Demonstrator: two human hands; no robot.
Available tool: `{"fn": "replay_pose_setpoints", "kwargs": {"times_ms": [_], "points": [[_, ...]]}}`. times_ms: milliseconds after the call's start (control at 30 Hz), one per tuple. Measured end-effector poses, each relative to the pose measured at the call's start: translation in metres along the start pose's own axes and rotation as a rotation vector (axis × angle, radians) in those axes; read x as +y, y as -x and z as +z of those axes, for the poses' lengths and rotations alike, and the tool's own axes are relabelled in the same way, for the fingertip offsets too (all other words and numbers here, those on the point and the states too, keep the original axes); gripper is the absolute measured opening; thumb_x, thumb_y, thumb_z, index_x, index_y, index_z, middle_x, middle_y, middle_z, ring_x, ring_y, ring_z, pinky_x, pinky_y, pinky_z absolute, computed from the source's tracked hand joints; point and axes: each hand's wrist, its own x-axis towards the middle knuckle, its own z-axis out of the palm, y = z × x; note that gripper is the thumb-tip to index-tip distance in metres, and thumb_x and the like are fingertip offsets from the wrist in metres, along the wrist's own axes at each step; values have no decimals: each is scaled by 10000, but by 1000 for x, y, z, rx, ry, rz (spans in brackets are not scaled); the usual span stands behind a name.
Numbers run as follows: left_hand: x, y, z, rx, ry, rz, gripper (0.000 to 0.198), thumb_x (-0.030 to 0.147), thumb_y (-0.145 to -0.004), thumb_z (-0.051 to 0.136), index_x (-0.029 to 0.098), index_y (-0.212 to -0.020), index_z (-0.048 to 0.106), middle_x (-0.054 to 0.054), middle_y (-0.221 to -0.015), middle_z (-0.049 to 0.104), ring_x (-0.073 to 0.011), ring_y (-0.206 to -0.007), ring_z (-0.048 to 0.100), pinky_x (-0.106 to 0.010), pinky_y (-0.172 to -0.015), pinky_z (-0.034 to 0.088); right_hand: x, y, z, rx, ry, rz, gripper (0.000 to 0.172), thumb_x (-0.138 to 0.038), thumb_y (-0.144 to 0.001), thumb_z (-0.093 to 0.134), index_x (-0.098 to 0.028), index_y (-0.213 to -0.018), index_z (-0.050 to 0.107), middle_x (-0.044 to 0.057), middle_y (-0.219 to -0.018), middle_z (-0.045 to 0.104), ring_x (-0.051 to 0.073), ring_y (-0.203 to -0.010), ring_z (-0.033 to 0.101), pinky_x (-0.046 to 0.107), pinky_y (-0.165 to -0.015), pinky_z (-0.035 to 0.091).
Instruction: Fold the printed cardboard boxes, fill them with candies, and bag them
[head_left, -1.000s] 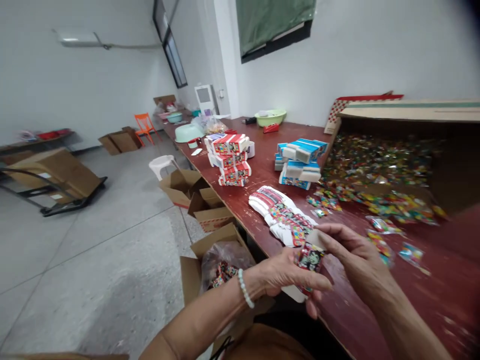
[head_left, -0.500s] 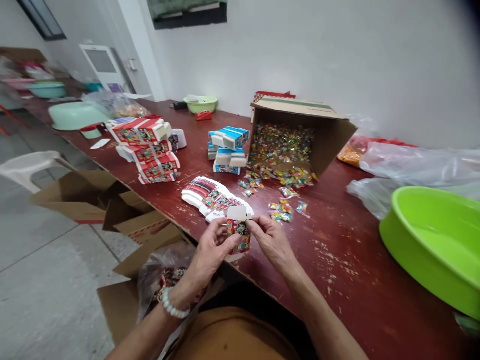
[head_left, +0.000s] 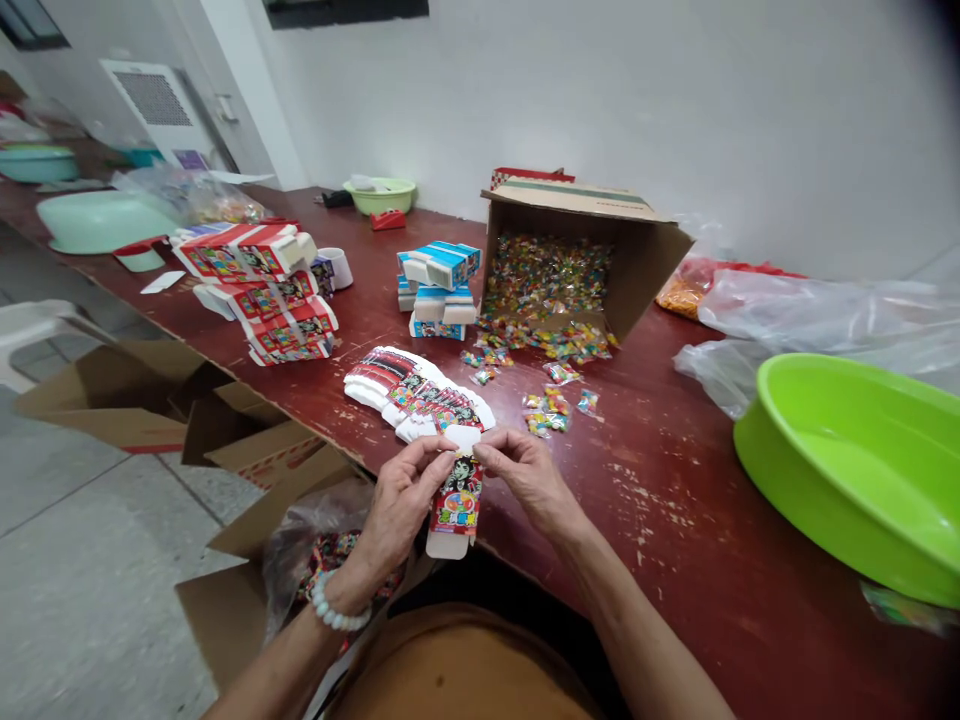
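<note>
Both my hands hold one small red printed carton [head_left: 455,503] upright at the near edge of the dark red table [head_left: 675,520]. My left hand [head_left: 399,500] pinches its left side and my right hand [head_left: 525,478] pinches the top flap. Just beyond lies a fanned stack of flat unfolded cartons [head_left: 416,395]. A few loose candy packets [head_left: 551,410] lie to the right of it. Further back a cardboard box [head_left: 592,250] lies on its side, spilling colourful candy packets.
Stacks of red folded cartons [head_left: 262,290] and blue ones [head_left: 439,290] stand on the table. A bright green basin [head_left: 862,470] sits at right, plastic bags [head_left: 810,320] behind it. Open cardboard boxes [head_left: 247,440] stand on the floor at left.
My view has swung right and down, bringing the green basin into view. The carton in my hands now stands taller, with its bottom flap hanging below my fingers.
</note>
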Motion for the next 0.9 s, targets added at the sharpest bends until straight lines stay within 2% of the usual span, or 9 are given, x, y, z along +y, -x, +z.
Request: {"fn": "replay_pose_setpoints", "kwargs": {"times_ms": [100,167,267,333,400,500,600,733,900], "points": [[-1,-3,0,-50,-87,48,208,370,-855,653,184,-949,650,4,-855,676,-126,-757,607,-222,-693,490,-3,-5,-5,-31,-86,68,356,-401,-650,837,-188,-880,668,-25,-693,609,127,-627,522,255,-614,414],[-1,-5,1,-60,-110,103,179,345,-854,658,184,-931,644,2,-867,674,-128,-797,608,-220,-734,481,-3,-6,-7,-86,-59,36,370,-403,-675,823,-196,-946,678,-23,-710,622,133,-650,543,258,-632,429],[-1,-5,5,-17,16,84,259,317,-810,720,217,-993,564,45,-755,638,-107,-704,594,-201,-672,474,-1,-4,-8,-126,79,-84,219,-396,-785,739,-182,-820,706,18,-776,660,159,-730,582,283,-694,456],[1,-3,8,-7,156,-23,376,334,-789,746,249,-1060,500,68,-729,627,-103,-659,600,-202,-638,490,2,-1,-8,-65,123,-170,179,-368,-825,708,-192,-792,707,35,-828,676,180,-788,606,304,-745,474],[2,1,12,-77,249,-179,399,413,-814,708,256,-1111,492,53,-753,642,-120,-619,627,-226,-588,516,4,2,-9,-24,169,-245,139,-346,-850,687,-212,-836,722,42,-876,688,195,-838,622,323,-796,484],[2,5,17,-172,294,-394,401,542,-862,586,213,-1089,556,12,-690,645,-145,-461,604,-246,-434,485,1,8,-10,-105,296,-307,151,-329,-895,639,-241,-961,742,54,-981,706,213,-942,630,352,-886,472],[0,4,22,-133,305,-492,475,616,-869,507,162,-967,608,-27,-631,655,-150,-381,571,-247,-372,455,-8,9,-11,-156,332,-245,202,-360,-927,592,-230,-946,746,51,-958,717,209,-909,639,343,-849,481],[0,1,28,-132,260,-438,627,709,-849,451,128,-976,652,-42,-616,660,-128,-373,559,-213,-365,424,-15,4,-10,-178,246,-86,192,-358,-872,648,-187,-811,712,48,-947,737,170,-741,640,287,-677,493],[0,1,29,-169,229,-372,695,740,-838,431,127,-1076,655,-26,-580,637,-118,-375,543,-202,-378,410,-19,-2,-12,-193,409,-167,167,-239,-859,618,-195,-948,753,25,-870,738,159,-760,644,265,-707,482]]}}
